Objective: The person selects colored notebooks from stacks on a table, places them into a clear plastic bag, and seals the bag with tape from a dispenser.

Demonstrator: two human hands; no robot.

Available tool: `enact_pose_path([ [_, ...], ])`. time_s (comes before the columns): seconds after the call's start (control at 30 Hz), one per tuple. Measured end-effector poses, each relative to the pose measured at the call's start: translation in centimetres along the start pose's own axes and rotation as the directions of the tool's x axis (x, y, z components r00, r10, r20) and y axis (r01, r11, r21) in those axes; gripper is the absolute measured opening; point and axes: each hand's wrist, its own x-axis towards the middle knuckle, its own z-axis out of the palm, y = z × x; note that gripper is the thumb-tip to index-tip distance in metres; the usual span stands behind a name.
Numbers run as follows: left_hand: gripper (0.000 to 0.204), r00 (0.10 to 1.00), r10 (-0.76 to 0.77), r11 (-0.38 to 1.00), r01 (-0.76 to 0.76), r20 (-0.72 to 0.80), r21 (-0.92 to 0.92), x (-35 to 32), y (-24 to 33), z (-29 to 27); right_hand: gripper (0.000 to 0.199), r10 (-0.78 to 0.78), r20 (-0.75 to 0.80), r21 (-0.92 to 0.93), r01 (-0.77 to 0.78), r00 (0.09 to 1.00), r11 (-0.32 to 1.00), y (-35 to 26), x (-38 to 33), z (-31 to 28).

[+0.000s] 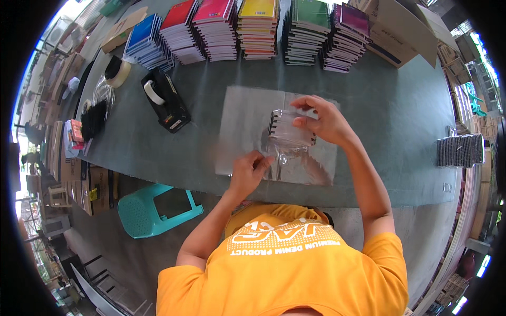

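A small pack of spiral-bound notebooks point(291, 129), with black coils at its ends, stands on a clear plastic sheet point(240, 113) in the middle of the table. Clear film lies loose and wrinkled along its near side. My right hand point(322, 120) grips the pack from the upper right, thumb on its face and fingers curled over the far edge. Lower left of it, my left hand point(250, 171) pinches a bit of film between thumb and forefinger. The pack's far side is hidden.
Coloured notebook stacks point(258, 34) line the far edge, beside a cardboard box point(403, 34). A black tape dispenser point(166, 100) stands left, near a tape roll point(117, 72) and black brush point(94, 118). Small dark-edged packs point(460, 151) sit right. A turquoise stool point(142, 213) is below left.
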Motion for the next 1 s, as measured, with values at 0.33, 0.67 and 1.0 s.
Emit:
enact_pose_path([
  [0.33,0.065,0.889,-0.076,0.497,0.427,0.452,-0.756,0.1,-0.8,4.0,0.088,-0.026,-0.051,0.552,0.050,0.998,0.832,-4.3,-2.0,-0.9],
  [0.67,0.077,0.934,0.313,0.855,-0.198,0.172,-0.479,7.6,6.4,-1.7,0.043,-0.003,-0.475,0.439,0.240,0.880,0.866,0.2,-2.6,6.5],
  [1.0,0.047,0.998,0.069,0.880,-0.063,-0.005,-0.470,8.1,7.8,0.2,0.021,0.265,-0.569,0.663,0.242,0.779,0.709,-2.4,-1.4,7.1],
])
